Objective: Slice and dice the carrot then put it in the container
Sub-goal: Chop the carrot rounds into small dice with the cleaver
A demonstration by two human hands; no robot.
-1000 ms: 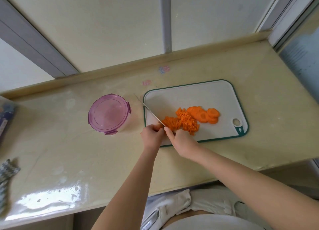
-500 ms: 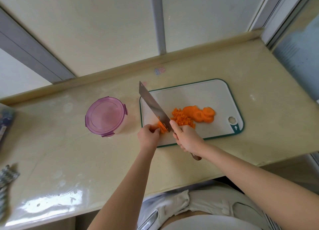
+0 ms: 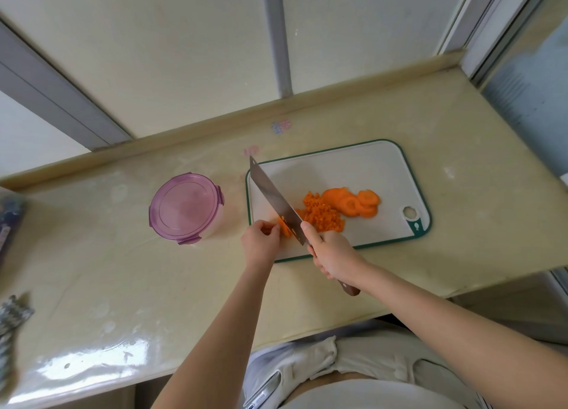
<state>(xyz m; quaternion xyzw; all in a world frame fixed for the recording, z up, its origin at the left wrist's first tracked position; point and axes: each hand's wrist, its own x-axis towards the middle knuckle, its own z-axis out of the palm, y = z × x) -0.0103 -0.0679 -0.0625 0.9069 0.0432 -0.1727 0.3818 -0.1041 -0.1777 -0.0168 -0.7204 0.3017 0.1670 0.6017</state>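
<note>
A white cutting board [image 3: 353, 169] with a green rim lies on the counter. On it sit a heap of diced carrot [image 3: 322, 215] and, to its right, several round carrot slices [image 3: 356, 204]. My right hand [image 3: 333, 253] grips the brown handle of a broad knife [image 3: 273, 199], whose blade points away to the left over the board's left end. My left hand [image 3: 261, 241] pinches a small stack of carrot pieces [image 3: 285, 228] pressed against the blade's left side. A round container [image 3: 186, 207] with a closed purple lid stands left of the board.
The beige counter [image 3: 123, 285] ends at a raised back ledge below a window wall. A patterned cloth [image 3: 12, 316] lies at the far left edge, and a dark packet [image 3: 9, 218] sits above it. The counter's near edge runs just past my forearms.
One second ago the blade stood edge-on over the carrot with both hands close together. Since then it has tilted so its flat side shows, and my right hand slid back along the handle.
</note>
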